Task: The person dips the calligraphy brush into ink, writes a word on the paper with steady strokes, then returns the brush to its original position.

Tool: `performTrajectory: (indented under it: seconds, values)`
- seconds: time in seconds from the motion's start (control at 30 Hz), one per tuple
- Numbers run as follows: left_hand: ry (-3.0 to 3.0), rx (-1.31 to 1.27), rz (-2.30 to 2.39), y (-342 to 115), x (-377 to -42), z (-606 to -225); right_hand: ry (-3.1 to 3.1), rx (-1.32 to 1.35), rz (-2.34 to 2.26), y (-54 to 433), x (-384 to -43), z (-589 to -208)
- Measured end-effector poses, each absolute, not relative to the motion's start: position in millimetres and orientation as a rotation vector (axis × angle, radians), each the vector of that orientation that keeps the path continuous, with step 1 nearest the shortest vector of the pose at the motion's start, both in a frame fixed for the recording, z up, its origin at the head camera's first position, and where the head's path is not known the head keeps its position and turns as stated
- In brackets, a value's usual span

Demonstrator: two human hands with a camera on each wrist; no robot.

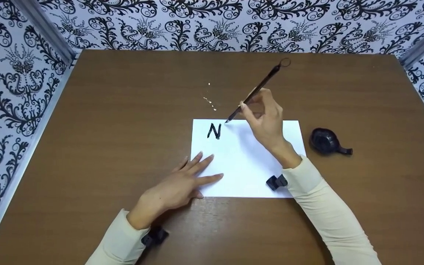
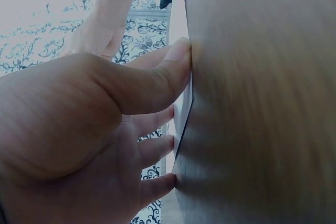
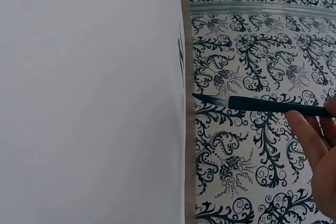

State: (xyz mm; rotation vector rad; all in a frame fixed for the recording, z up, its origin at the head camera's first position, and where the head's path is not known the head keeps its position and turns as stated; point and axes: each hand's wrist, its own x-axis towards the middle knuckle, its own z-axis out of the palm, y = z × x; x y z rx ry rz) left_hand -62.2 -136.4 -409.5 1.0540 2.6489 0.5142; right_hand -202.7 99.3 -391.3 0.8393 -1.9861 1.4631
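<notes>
A white sheet of paper [image 1: 241,165] lies on the brown table, with a black letter N [image 1: 214,131] painted near its top left corner. My right hand [image 1: 267,119] pinches a dark paintbrush [image 1: 259,87] between thumb and fingers, its handle slanting up to a thin loop. In the right wrist view the brush's dark pointed tip [image 3: 205,98] is right at the paper's surface. Fingers spread, my left hand [image 1: 177,186] rests on the paper's lower left edge. In the left wrist view its thumb [image 2: 168,74] and fingertips press along that edge.
A small black dish with a stub handle [image 1: 324,141] stands right of the paper. Several pale specks [image 1: 210,102] lie on the table [image 1: 105,129] beyond the sheet. Black-and-white patterned walls [image 1: 219,29] border the table at the back and sides. Each wrist carries a black camera [image 1: 155,236].
</notes>
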Motion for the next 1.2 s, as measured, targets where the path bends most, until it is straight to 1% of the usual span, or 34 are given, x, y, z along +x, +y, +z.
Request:
performTrajectory:
  seconds: [0.43,0.93,1.2]
  values:
    - [2.637,1.053,0.525,-136.9,-62.7,-410.5,-1.992,0.866,1.491,97.7,-204.2,-394.1]
    - [2.635,1.060,0.532,-136.6,-62.2,-408.1,-2.042,0.892,1.298,97.5,-204.6,-393.0]
    - [2.649,1.073,0.514,-136.7,-61.8,-408.2,-2.058,0.922,1.274,98.3,-204.6,-393.0]
